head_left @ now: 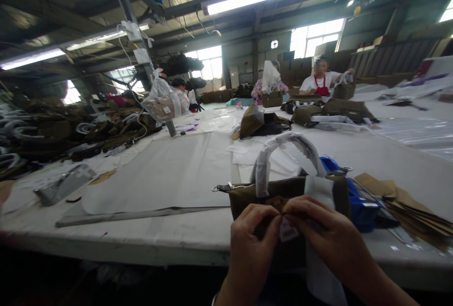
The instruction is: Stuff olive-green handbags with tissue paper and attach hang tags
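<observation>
A dark olive handbag (283,186) stands upright at the table's front edge, its arched handle (264,164) wrapped in pale padding. My left hand (249,244) and my right hand (325,235) meet in front of it, thumbs and forefingers pinched together. Just under the fingertips hangs a small white printed hang tag (288,230), next to my right thumb. What lies between the left fingertips is hidden. Behind the hands shows a brown patch (276,202) on the bag. A strip of white wrapping (318,193) runs down the bag's front beside my right hand.
A blue bin (363,209) and fanned brown cards (417,207) lie to the right. More bags (260,122) are further back, where two people work. A metal post (171,128) rises at the left, near heaped dark bags (53,127) and a grey weight-like block (65,186).
</observation>
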`<state>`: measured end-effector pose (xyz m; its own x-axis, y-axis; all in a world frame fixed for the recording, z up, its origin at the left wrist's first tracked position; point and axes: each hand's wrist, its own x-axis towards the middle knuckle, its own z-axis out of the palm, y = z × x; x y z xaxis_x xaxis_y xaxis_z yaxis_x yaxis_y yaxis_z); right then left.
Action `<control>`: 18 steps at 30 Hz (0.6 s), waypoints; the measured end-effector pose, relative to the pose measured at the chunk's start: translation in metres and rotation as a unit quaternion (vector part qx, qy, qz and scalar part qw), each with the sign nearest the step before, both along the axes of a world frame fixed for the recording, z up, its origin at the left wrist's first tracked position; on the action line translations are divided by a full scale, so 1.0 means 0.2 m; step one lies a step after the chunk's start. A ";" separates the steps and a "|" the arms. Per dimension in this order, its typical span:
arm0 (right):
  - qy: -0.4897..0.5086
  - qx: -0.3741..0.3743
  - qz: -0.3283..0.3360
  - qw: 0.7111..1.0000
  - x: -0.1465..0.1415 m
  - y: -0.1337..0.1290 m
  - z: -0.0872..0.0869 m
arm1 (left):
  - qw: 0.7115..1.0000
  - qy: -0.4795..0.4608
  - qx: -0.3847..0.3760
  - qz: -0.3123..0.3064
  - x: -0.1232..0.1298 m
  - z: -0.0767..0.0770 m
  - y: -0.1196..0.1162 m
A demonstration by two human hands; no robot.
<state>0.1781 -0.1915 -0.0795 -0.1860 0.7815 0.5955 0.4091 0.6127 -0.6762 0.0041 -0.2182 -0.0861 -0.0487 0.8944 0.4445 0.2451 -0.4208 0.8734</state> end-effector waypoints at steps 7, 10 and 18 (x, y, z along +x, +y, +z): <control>-0.030 0.107 -0.006 0.994 -0.01 -0.01 0.00 | 0.999 0.032 0.012 0.009 0.01 -0.01 -0.01; -0.045 0.158 -0.023 0.986 -0.02 -0.01 -0.02 | 0.999 0.040 0.022 0.018 0.02 -0.03 -0.01; -0.055 0.211 0.007 0.976 0.00 -0.01 -0.03 | 1.000 0.002 0.013 0.011 0.04 -0.08 0.01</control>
